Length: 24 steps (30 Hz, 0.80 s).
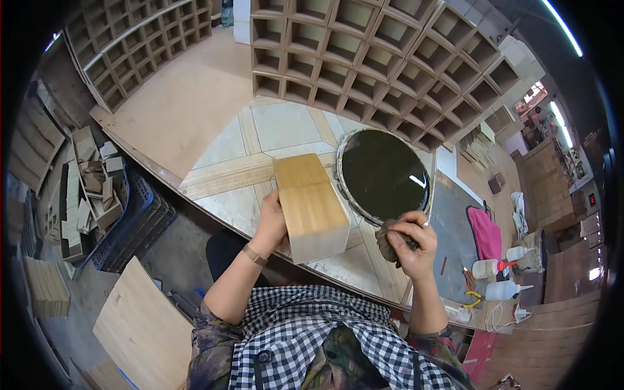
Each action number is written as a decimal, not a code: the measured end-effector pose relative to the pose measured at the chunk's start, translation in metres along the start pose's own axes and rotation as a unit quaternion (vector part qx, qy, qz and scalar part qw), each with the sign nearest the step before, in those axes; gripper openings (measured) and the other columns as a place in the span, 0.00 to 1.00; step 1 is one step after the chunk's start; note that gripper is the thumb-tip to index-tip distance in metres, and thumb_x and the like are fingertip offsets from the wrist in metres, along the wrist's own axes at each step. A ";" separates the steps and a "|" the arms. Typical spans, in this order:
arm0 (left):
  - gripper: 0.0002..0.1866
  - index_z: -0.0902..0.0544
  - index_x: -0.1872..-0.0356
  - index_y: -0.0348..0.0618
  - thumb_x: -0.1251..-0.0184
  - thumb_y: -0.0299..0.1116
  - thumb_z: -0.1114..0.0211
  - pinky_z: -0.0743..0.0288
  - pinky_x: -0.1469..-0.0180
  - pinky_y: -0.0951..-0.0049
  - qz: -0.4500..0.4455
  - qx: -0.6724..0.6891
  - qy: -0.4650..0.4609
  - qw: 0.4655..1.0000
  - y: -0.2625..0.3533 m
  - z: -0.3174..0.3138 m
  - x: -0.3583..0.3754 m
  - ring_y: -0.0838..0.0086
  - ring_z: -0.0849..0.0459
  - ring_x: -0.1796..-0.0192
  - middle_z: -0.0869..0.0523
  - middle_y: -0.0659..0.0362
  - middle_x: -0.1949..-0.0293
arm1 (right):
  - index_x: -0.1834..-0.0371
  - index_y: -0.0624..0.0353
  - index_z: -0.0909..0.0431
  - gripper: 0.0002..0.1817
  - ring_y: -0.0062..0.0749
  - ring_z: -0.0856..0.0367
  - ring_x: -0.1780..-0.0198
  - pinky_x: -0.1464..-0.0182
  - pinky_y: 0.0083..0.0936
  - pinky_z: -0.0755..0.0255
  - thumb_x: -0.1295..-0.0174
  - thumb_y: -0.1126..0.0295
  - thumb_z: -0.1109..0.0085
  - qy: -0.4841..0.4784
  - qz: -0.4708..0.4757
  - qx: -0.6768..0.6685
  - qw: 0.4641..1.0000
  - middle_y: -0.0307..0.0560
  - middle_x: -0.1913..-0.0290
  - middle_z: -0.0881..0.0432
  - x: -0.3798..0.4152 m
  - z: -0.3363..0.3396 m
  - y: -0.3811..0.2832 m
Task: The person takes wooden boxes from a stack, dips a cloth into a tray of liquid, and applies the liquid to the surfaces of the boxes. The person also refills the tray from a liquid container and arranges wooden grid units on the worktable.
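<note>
My left hand (270, 221) grips the side of a wooden box (313, 201), tilted above the worktable. The top face looks yellowish-brown, deeper toward its far end, while the end nearest me is paler. In my right hand (417, 248), closed fingers pinch a crumpled, dark-stained rag (391, 239). That hand is at the near rim of a round basin of dark liquid (383, 174), to the right of the box. The liquid's surface reflects a lamp. Fingers under the box are partly hidden.
Wooden pigeonhole racks (344, 68) stand at the table's back. Glue bottles (504, 290), yellow-handled pliers (474, 299) and a pink cloth (484, 233) lie at right. On the left, a blue crate (136, 218) stands beside wood offcuts (97, 182). A pale board (143, 322) leans below.
</note>
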<state>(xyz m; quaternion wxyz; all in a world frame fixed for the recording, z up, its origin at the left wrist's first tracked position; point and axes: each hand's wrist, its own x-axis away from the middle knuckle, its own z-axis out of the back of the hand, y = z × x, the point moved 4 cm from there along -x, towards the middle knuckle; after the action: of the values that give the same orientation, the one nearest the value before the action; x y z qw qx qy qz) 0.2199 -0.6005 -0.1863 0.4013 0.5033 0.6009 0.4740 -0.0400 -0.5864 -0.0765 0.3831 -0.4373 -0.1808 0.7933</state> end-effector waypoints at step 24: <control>0.17 0.27 0.42 0.35 0.30 0.29 0.46 0.18 0.55 0.71 0.178 0.225 -0.007 0.958 0.007 0.000 -0.029 0.71 0.16 0.53 0.18 0.52 0.50 | 0.70 0.54 0.15 0.08 0.44 0.18 0.65 0.62 0.35 0.23 0.48 0.64 0.37 -0.114 -0.001 0.189 0.975 0.49 0.66 0.19 -0.127 -0.086 -0.059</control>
<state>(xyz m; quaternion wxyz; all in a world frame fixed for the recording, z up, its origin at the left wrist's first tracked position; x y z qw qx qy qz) 0.2266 -0.6288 -0.1793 0.1909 0.6825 0.5899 0.3871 0.0992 -0.6498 -0.0172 0.4360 -0.2637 -0.0707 0.8575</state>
